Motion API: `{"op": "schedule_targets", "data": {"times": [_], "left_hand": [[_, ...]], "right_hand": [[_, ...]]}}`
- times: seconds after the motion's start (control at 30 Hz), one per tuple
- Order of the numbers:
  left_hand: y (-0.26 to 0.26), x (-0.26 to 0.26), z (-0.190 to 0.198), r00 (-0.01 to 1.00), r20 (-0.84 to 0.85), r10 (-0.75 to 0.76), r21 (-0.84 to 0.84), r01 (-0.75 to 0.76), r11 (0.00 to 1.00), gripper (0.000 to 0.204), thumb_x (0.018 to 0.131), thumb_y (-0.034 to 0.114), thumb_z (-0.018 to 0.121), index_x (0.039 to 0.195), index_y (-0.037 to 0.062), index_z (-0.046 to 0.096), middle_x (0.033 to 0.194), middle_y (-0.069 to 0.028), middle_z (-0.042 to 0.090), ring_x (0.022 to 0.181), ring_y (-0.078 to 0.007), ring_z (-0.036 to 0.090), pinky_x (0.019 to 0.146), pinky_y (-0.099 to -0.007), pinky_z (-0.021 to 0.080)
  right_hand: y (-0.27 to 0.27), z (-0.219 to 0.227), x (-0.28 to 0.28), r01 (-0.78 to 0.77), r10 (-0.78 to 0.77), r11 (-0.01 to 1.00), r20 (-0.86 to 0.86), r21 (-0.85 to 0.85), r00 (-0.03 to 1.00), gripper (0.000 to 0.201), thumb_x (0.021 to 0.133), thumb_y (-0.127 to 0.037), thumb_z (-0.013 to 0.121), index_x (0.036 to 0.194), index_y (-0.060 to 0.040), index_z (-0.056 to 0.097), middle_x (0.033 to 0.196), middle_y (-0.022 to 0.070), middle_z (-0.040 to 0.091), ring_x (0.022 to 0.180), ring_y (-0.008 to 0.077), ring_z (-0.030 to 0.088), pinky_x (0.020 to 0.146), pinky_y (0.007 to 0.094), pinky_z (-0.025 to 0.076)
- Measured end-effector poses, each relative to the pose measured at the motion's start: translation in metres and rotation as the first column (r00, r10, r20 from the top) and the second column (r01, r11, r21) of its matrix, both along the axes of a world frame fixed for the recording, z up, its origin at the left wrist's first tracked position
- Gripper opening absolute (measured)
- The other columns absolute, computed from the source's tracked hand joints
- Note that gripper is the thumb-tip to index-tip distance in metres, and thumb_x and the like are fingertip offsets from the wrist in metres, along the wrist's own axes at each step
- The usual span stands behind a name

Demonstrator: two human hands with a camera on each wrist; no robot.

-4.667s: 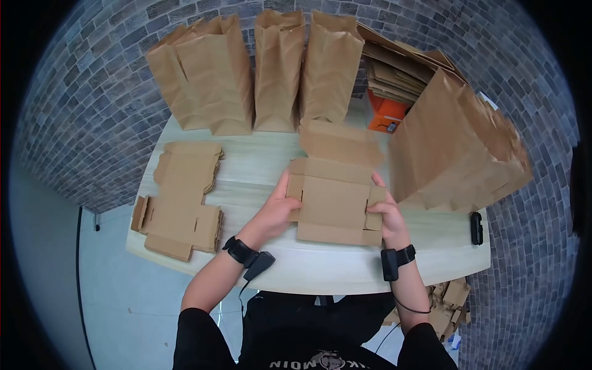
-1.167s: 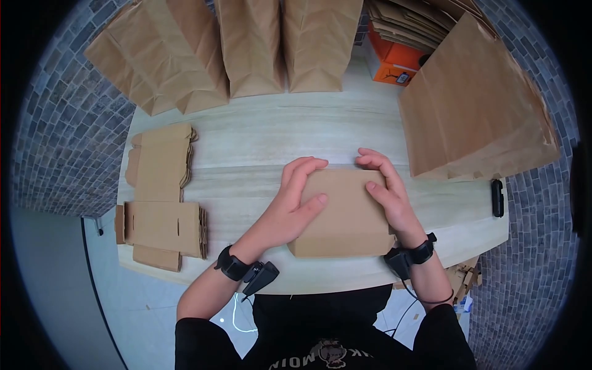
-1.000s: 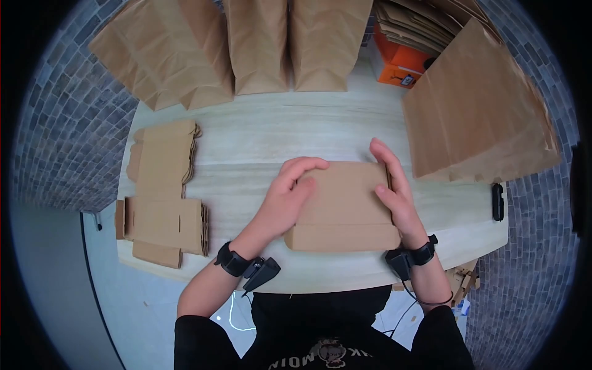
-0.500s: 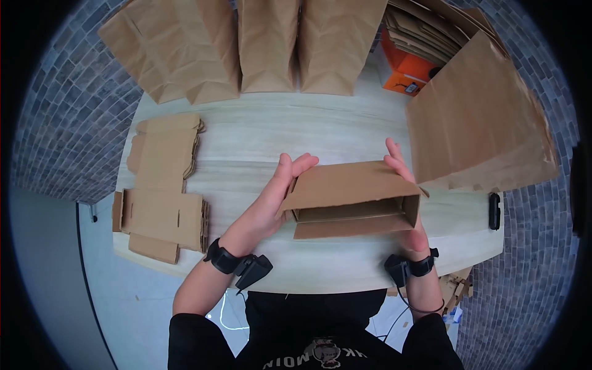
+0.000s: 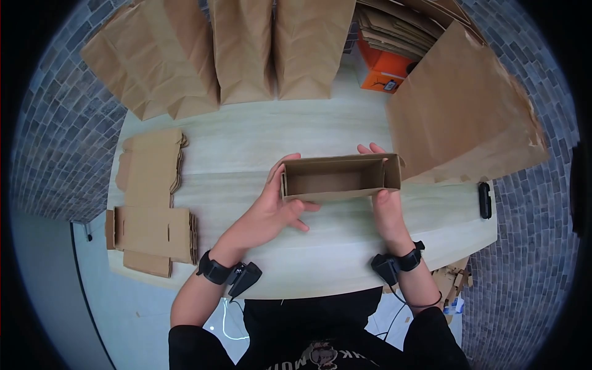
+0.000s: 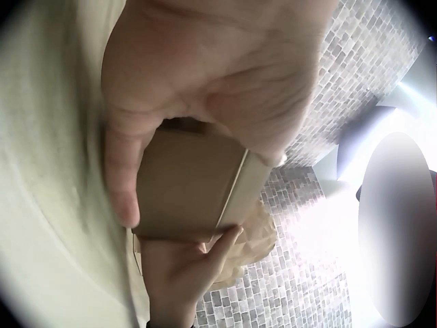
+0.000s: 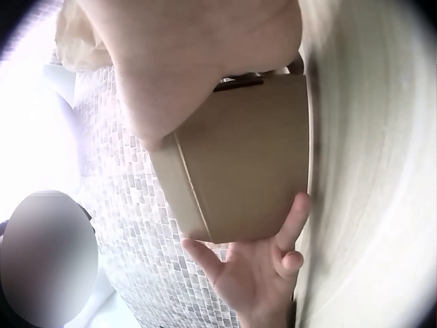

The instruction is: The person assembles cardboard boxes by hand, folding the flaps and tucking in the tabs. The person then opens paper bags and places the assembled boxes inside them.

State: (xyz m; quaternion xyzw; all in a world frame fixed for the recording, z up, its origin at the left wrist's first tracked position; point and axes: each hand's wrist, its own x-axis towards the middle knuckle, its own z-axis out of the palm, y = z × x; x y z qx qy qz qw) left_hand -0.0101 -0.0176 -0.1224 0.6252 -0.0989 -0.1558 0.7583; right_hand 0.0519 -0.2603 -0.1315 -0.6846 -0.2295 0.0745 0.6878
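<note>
Between my hands stands a brown cardboard box [image 5: 336,179], tipped so its open long side faces the head camera and its hollow inside shows. My left hand [image 5: 265,213] holds the left end, with the thumb in front and a finger reaching round the back. At the other end, my right hand [image 5: 387,213] grips it with the thumb on the near wall and fingertips showing behind. A broad outer panel of the box [image 6: 188,181] fills the middle of the left wrist view, where a crease runs along one side. The same creased panel appears in the right wrist view.
A stack of flat cut box blanks [image 5: 151,209] lies on the table's left. Tall paper bags [image 5: 243,55] line the back, and a large bag [image 5: 462,117] leans at right. Near it are an orange box [image 5: 383,65] and a small black object [image 5: 485,200].
The partly folded blank of 4.7 seconds ago became a box lying flat under both hands. Since then, the hands have tilted it up, turning its open side towards the head camera.
</note>
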Motion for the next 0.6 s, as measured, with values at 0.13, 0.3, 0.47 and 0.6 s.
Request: {"op": "schedule_targets", "data": {"times": [0.13,0.3,0.47,0.6], "left_hand": [[-0.002,0.0,-0.007,0.997,-0.071,0.008,-0.102,-0.015,0.995,0.088,0.094,0.05,0.06,0.154,0.0172,0.004,0.149,-0.0172,0.033,0.121,-0.0357,0.057,0.089,-0.0472,0.055],[-0.002,-0.001,-0.009,0.999,-0.024,0.03,-0.106,-0.033,0.994,0.099,0.087,0.067,0.057,0.154,0.0144,0.005,0.151,-0.0123,0.025,0.121,-0.0348,0.056,0.093,-0.048,0.053],[-0.002,-0.001,-0.013,0.999,0.014,0.035,-0.164,-0.032,0.986,0.095,0.091,0.059,0.058,0.153,0.011,0.005,0.146,-0.0117,0.024,0.128,-0.0274,0.046,0.095,-0.0442,0.053],[-0.007,-0.003,-0.014,0.995,0.04,0.092,-0.125,-0.086,0.988,0.098,0.089,0.062,0.057,0.153,0.0112,0.004,0.141,-0.0113,0.028,0.132,-0.0263,0.039,0.101,-0.0459,0.05]], "right_hand": [[0.002,0.002,-0.002,-0.013,0.013,0.997,-0.008,0.072,1.0,0.103,0.089,-0.078,0.038,0.155,-0.0023,0.015,0.156,0.0197,0.029,0.144,0.0278,0.029,0.117,0.0428,0.022],[0.001,0.012,-0.001,-0.058,0.095,0.975,-0.168,0.216,0.981,0.092,0.094,-0.07,0.031,0.155,-0.0025,0.017,0.158,0.0193,0.027,0.145,0.0278,0.027,0.118,0.0415,0.02],[-0.005,0.01,0.003,-0.117,0.166,0.968,-0.215,0.222,0.962,0.075,0.089,-0.034,0.043,0.153,0.0005,0.025,0.159,0.0199,0.025,0.149,0.026,0.021,0.119,0.0387,0.018],[-0.005,0.009,0.003,-0.108,0.16,0.967,-0.22,0.231,0.962,0.072,0.087,-0.029,0.044,0.152,0.0007,0.028,0.159,0.02,0.027,0.149,0.0265,0.021,0.119,0.038,0.018]]}}
